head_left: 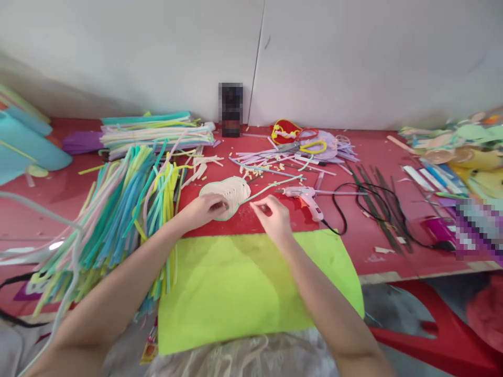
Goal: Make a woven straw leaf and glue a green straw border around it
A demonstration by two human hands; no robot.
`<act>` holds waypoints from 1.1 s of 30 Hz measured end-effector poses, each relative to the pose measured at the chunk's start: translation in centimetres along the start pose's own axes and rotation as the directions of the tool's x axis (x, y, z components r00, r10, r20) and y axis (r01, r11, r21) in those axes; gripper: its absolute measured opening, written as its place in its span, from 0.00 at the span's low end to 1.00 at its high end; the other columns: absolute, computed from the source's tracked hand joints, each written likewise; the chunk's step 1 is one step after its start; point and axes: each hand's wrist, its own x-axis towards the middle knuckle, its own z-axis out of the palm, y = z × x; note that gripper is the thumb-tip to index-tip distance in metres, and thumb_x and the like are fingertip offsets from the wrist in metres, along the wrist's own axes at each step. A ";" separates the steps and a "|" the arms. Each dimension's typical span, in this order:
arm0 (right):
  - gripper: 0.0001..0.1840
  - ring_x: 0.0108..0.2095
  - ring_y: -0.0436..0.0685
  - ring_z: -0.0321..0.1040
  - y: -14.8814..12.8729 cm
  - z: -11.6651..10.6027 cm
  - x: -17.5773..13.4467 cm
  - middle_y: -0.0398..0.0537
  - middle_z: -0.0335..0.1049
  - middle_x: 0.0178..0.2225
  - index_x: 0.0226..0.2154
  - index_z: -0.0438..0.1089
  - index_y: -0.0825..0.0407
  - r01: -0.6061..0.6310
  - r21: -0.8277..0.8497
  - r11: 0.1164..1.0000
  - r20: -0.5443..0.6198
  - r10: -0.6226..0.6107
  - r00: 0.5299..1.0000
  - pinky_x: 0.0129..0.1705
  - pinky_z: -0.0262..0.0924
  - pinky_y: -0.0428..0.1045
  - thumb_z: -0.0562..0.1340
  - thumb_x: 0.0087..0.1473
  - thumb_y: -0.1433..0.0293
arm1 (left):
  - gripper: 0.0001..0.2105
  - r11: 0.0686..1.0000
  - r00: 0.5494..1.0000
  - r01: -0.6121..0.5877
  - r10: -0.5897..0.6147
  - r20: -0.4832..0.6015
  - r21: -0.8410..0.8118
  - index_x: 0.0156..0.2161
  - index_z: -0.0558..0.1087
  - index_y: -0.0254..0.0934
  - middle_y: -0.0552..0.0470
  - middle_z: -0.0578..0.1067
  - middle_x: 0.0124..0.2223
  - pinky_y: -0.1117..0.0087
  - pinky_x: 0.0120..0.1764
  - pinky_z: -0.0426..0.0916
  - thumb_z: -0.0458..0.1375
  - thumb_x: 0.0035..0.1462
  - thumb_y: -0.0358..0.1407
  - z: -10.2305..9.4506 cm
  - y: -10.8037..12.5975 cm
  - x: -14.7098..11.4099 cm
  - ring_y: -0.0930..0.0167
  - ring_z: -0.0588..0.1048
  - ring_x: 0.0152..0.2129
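Observation:
A cream, leaf-like piece (231,189) made of rows of pipe cleaner lies on the red table, its outline edged in pale green. My left hand (206,209) rests on its lower left side with fingers curled onto it. A pale green pipe cleaner (275,183) runs from the piece's right edge up toward the right. My right hand (273,217) is closed in a pinch at this strip, close to the piece's lower right edge; the fingertips hide the exact contact. A pink hot glue gun (304,196) lies just right of my right hand.
Bundles of colourful pipe cleaners (126,209) fill the left side. Yellow-handled scissors (312,146) lie behind among lilac strips, near small cream offcuts (251,170). A black cord (341,222) crosses dark sticks (377,209) at right. A lime green sheet (236,293) covers the front edge.

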 end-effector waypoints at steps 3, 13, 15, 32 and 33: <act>0.10 0.32 0.54 0.66 2.4 -4.8 0.7 0.46 0.69 0.29 0.31 0.70 0.50 -0.003 -0.152 0.988 -0.083 -0.010 0.996 0.38 0.62 0.49 0.60 0.59 0.62 | 0.10 0.995 0.980 0.076 -0.087 -0.180 -0.063 0.41 0.73 0.37 0.49 0.77 0.40 0.70 0.40 0.67 0.52 0.60 0.36 -0.4 -0.2 0.3 0.69 0.74 0.37; 0.24 0.32 0.56 0.65 9.7 -11.6 -1.6 0.52 0.69 0.34 0.37 0.72 0.53 -0.261 -0.337 0.905 -0.237 0.187 0.953 0.37 0.62 0.52 0.57 0.56 0.49 | 0.10 0.865 0.810 0.493 -0.417 -0.411 0.094 0.38 0.73 0.36 0.43 0.75 0.42 0.67 0.43 0.67 0.56 0.55 0.40 -1.8 -2.1 1.0 0.63 0.75 0.38; 0.28 0.33 0.57 0.66 9.9 -11.2 -1.9 0.54 0.69 0.36 0.38 0.71 0.53 -0.308 -0.342 0.888 -0.267 0.222 0.938 0.37 0.62 0.52 0.57 0.53 0.46 | 0.11 0.784 0.738 0.610 -0.509 -0.444 0.114 0.37 0.73 0.37 0.42 0.75 0.42 0.66 0.41 0.66 0.58 0.53 0.42 -2.2 -2.4 0.7 0.61 0.75 0.38; 0.18 0.38 0.58 0.67 10.5 -10.4 -2.4 0.54 0.70 0.40 0.39 0.65 0.52 -0.423 -0.410 0.808 -0.176 0.385 0.906 0.32 0.50 0.48 0.54 0.58 0.54 | 0.13 0.424 0.606 0.329 -0.780 -0.156 -0.844 0.35 0.72 0.36 0.48 0.77 0.31 0.70 0.33 0.72 0.67 0.42 0.33 0.7 0.5 2.2 0.69 0.77 0.29; 0.19 0.37 0.58 0.67 10.6 -10.4 -2.5 0.54 0.70 0.40 0.38 0.65 0.52 -0.427 -0.404 0.809 -0.180 0.387 0.904 0.32 0.51 0.48 0.54 0.58 0.53 | 0.14 0.403 0.607 0.289 -0.779 -0.160 -0.868 0.37 0.72 0.36 0.48 0.78 0.32 0.70 0.33 0.72 0.67 0.43 0.32 1.2 0.7 2.3 0.69 0.77 0.30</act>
